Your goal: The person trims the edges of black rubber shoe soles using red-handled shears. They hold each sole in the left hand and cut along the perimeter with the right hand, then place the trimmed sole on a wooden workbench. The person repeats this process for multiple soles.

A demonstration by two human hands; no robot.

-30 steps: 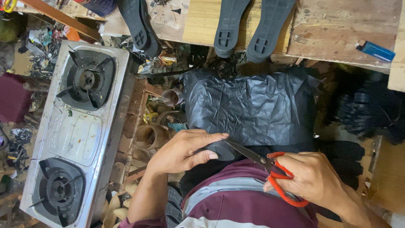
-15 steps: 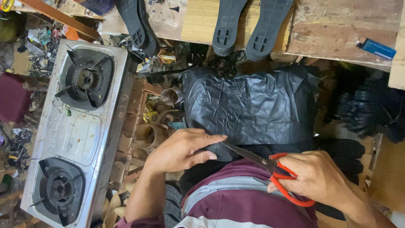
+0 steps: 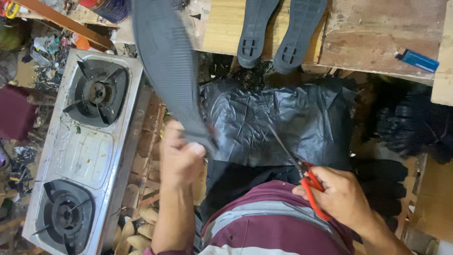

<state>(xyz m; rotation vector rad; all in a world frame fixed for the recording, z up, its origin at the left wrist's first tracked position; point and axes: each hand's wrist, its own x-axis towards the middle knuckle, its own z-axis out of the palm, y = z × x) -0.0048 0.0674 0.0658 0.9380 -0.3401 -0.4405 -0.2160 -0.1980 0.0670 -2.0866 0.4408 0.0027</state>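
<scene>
My left hand (image 3: 180, 158) grips the near end of a long grey ribbed rubber sole (image 3: 165, 61) and holds it up over the gap beside the stove. My right hand (image 3: 337, 196) is closed on red-handled scissors (image 3: 302, 174), blades pointing up-left over a crumpled black plastic sheet (image 3: 283, 120) spread across my lap. The scissors are apart from the sole.
A two-burner steel gas stove (image 3: 87, 151) stands at the left. Two more grey soles (image 3: 281, 33) lie on the wooden bench (image 3: 377, 33) at the top, with a blue lighter (image 3: 416, 60). Dark rubber pieces (image 3: 415, 127) are piled at the right, scraps on the floor below.
My left hand left the black sheet and now holds up a grey sole that lay at the top left. The scissors swung upward over the sheet.
</scene>
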